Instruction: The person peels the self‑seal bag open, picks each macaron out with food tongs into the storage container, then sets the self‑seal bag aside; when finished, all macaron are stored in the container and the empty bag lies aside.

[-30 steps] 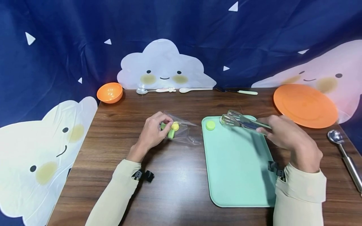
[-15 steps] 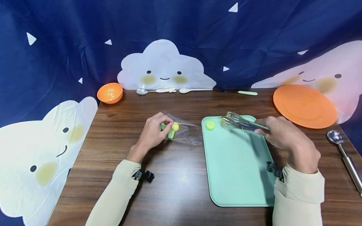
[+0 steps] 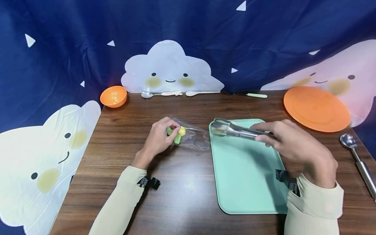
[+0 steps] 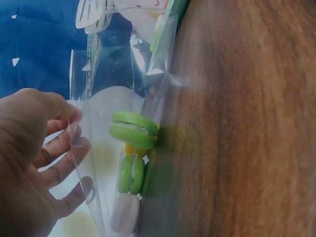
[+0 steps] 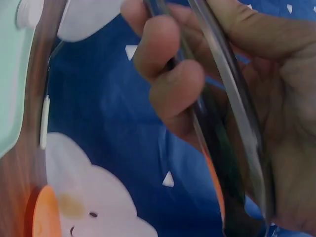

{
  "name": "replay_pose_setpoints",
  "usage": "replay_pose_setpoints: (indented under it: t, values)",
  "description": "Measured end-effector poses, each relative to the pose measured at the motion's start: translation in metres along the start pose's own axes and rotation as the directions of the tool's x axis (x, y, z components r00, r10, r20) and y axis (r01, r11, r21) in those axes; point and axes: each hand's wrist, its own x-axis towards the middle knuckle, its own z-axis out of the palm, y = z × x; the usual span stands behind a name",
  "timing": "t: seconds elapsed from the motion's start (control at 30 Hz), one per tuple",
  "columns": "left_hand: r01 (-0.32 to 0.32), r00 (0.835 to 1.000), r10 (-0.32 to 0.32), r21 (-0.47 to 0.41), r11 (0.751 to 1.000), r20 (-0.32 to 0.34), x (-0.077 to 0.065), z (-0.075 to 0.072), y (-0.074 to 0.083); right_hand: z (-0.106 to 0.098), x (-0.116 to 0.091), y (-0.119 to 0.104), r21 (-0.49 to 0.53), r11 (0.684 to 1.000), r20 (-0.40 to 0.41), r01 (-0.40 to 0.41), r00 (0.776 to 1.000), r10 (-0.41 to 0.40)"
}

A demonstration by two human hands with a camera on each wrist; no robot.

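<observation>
My left hand point(image 3: 160, 135) pinches the edge of a clear plastic bag point(image 3: 195, 137) on the table. Inside it, the left wrist view shows a green macaron point(image 4: 132, 129), a yellow one point(image 4: 134, 150), another green one point(image 4: 131, 174) and a pale one point(image 4: 125, 213). My right hand point(image 3: 298, 140) grips metal tongs point(image 3: 245, 132), fingers wrapped around the arms. The tongs' head is over the far left corner of a mint-green tray point(image 3: 249, 186), covering the spot of a green macaron there. A white macaron point(image 5: 29, 12) on the tray shows in the right wrist view.
An orange bowl point(image 3: 113, 97) stands at the back left, an orange plate point(image 3: 317, 109) at the back right. Along the back edge lie two spoons, one white point(image 3: 202, 93), and a utensil with a pale green handle point(image 3: 257, 95). A metal scoop point(image 3: 359, 163) lies far right.
The tongs have moved left from beside the white macaron to over the green macaron at the tray's corner, and turned. My left hand and the bag have barely moved.
</observation>
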Motion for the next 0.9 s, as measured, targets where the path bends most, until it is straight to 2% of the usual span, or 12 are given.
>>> replay_pose_setpoints:
  t: [0.13,0.3,0.43,0.57,0.77,0.9]
  values:
    - [0.01,1.0,-0.01,0.012,1.0,0.003,0.0,0.0,0.0,0.008,0.011,-0.016,-0.029,0.997,0.045,0.071,0.997,-0.069]
    - [0.014,1.0,-0.014,0.006,1.0,0.008,0.001,0.0,0.0,0.026,0.033,-0.031,-0.06,0.993,0.117,0.104,0.988,-0.097]
    - [0.015,1.0,-0.015,0.015,1.0,0.008,0.0,0.0,0.001,0.044,0.049,-0.038,-0.071,0.982,0.12,0.176,0.979,-0.166]
    - [0.012,1.0,-0.012,0.037,0.999,-0.001,0.001,0.0,0.003,0.057,0.061,-0.041,-0.03,0.982,0.131,0.189,0.974,-0.183]
    - [0.008,1.0,-0.008,0.043,0.999,0.001,0.002,-0.001,0.005,0.069,0.071,-0.041,-0.006,0.978,0.079,0.21,0.975,-0.209]
    - [-0.001,1.0,0.001,0.032,1.0,0.004,0.002,-0.001,0.005,0.077,0.076,-0.042,-0.055,0.968,0.027,0.245,0.97,-0.244]
